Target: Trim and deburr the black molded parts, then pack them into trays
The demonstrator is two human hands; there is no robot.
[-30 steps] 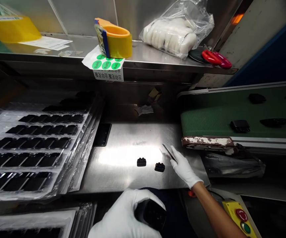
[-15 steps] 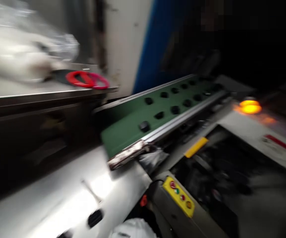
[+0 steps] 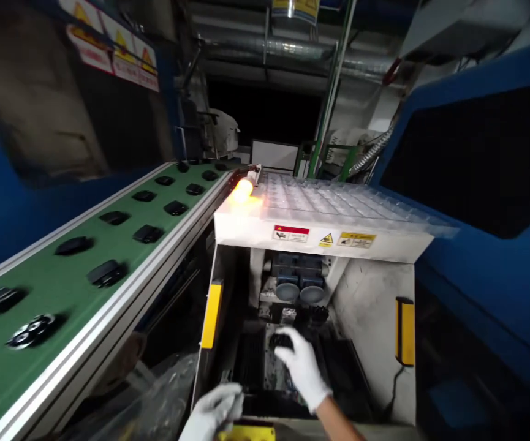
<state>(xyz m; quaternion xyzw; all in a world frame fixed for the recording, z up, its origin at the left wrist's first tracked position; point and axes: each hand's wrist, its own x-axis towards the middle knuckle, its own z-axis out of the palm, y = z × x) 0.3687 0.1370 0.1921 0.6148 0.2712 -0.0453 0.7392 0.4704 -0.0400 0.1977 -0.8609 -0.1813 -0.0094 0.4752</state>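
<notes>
My right hand (image 3: pixel 300 362), in a white glove, reaches into the open machine bay. Its thumb and fingers curve around a small black part (image 3: pixel 281 340) over the metal fixture (image 3: pixel 271 364). My left hand (image 3: pixel 216 411), also gloved in white, is at the bay's lower left edge, its fingers loosely bent and nothing visible in them. Just below it shows the yellow button box (image 3: pixel 247 433), partly cut off by the frame. Two round grey pads (image 3: pixel 299 292) sit behind the fixture.
On the left runs a green conveyor belt (image 3: pixel 122 251) carrying several black parts (image 3: pixel 106 273). Clear plastic trays (image 3: pixel 333 199) lie on the machine's white top (image 3: pixel 241 228), beside a lit orange lamp (image 3: pixel 242 190). Yellow bars (image 3: pixel 212 315) flank the bay opening. A blue machine (image 3: pixel 485 294) stands right.
The view has swung right, from the metal table and belt end to the machine bay. Both gloved hands now show, the right one inside the bay at the black part.
</notes>
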